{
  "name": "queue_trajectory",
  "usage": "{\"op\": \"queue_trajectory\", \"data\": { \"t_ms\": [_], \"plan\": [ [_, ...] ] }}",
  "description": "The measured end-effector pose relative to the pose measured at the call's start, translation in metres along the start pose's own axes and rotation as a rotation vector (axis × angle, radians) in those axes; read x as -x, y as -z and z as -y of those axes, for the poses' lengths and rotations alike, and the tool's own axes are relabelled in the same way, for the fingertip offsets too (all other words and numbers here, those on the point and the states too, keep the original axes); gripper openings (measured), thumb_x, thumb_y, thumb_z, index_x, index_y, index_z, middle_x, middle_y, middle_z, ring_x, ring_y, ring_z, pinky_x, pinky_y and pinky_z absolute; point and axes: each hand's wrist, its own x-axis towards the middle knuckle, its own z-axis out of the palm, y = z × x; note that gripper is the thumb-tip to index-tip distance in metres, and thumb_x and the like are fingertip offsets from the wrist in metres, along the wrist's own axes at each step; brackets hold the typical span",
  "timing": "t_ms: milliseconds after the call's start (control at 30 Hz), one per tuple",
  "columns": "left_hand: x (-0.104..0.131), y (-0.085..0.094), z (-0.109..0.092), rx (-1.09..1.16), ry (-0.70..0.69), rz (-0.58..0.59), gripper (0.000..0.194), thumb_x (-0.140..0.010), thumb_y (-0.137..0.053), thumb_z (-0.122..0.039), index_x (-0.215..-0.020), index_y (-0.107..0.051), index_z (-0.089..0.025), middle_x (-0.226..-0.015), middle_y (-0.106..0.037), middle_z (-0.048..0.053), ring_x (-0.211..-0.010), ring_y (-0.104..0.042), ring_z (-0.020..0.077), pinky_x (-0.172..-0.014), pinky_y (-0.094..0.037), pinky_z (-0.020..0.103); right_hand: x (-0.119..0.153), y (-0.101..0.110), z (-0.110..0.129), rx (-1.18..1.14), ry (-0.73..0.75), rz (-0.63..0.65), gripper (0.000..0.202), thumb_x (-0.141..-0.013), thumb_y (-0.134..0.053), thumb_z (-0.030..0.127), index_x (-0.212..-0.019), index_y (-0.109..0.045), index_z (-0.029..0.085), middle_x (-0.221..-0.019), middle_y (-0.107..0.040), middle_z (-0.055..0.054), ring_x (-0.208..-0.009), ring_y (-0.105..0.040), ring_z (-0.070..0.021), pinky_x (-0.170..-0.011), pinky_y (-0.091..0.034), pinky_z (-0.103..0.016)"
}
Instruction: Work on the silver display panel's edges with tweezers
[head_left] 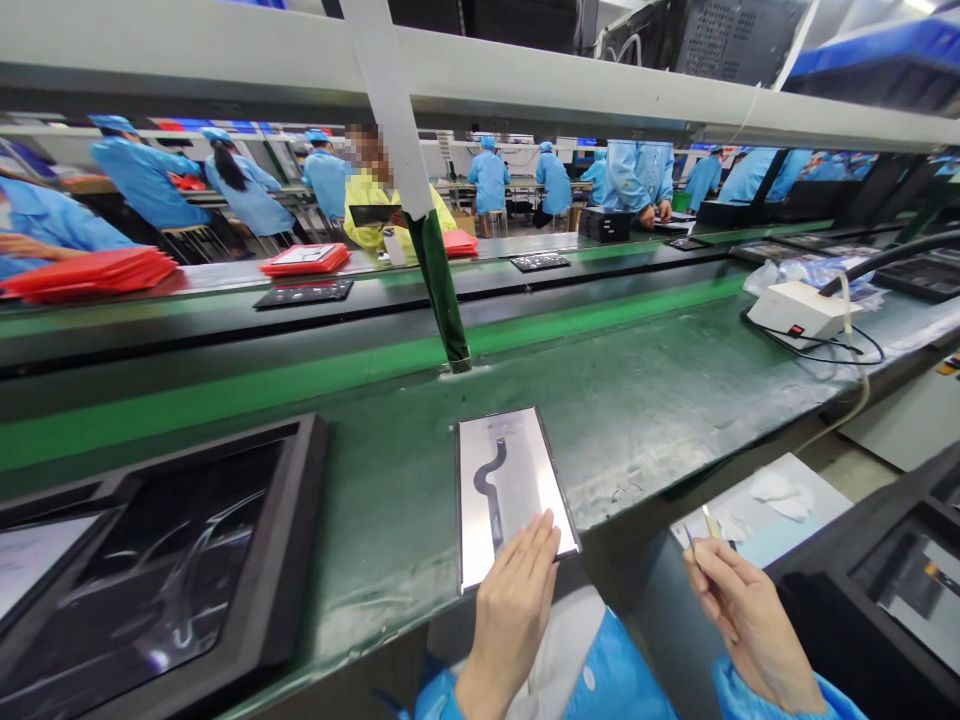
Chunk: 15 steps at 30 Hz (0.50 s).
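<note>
A display panel (480, 465) with a silvery white back and thin dark edges lies on the green bench, close to its front edge. A dark, wavy flex cable (486, 482) runs down the panel's back. My left hand (517, 590) rests flat on the panel's lower right part, fingers stretched and side by side, covering that corner. Off to the right, past the bench edge, my right hand (746, 610) pinches a pair of tweezers (708, 522), whose two tips point up and away from me. The rest of the tweezers is hidden in the fingers.
A black foam tray (300, 540) with glossy panels stands left. At right are a white box with a cable (799, 310), a sheet with white scraps (780, 500) and another dark tray (832, 600). A green post (439, 290) rises behind the panel; co-workers sit beyond the line.
</note>
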Motion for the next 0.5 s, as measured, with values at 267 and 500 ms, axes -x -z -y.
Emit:
{"op": "queue_trajectory", "data": {
  "t_ms": [267,500],
  "plan": [
    [-0.0023,0.0017,-0.0008,0.003,0.005,-0.006,0.034,-0.094,-0.045,-0.004,-0.122,-0.063,-0.013,-0.120,-0.071,0.011,-0.108,-0.070,0.0232,-0.089,-0.060,0.035,0.0010,0.0030,-0.0001,-0.019,0.013,-0.003,0.048,-0.061,-0.084,0.059,-0.061,-0.061,0.017,-0.056,-0.047,0.004,-0.043,-0.031,-0.0053,-0.036,-0.015,-0.018],
    [-0.0025,0.0017,-0.0007,0.014,0.012,-0.013,0.034,-0.094,-0.045,-0.004,-0.121,-0.063,-0.013,-0.119,-0.072,0.011,-0.109,-0.070,0.0233,-0.088,-0.060,0.034,0.0017,0.0069,-0.0008,-0.050,0.024,-0.034,0.048,-0.058,-0.086,0.058,-0.060,-0.062,0.016,-0.056,-0.048,0.004,-0.043,-0.031,-0.0037,-0.034,-0.015,-0.015]
  ]
}}
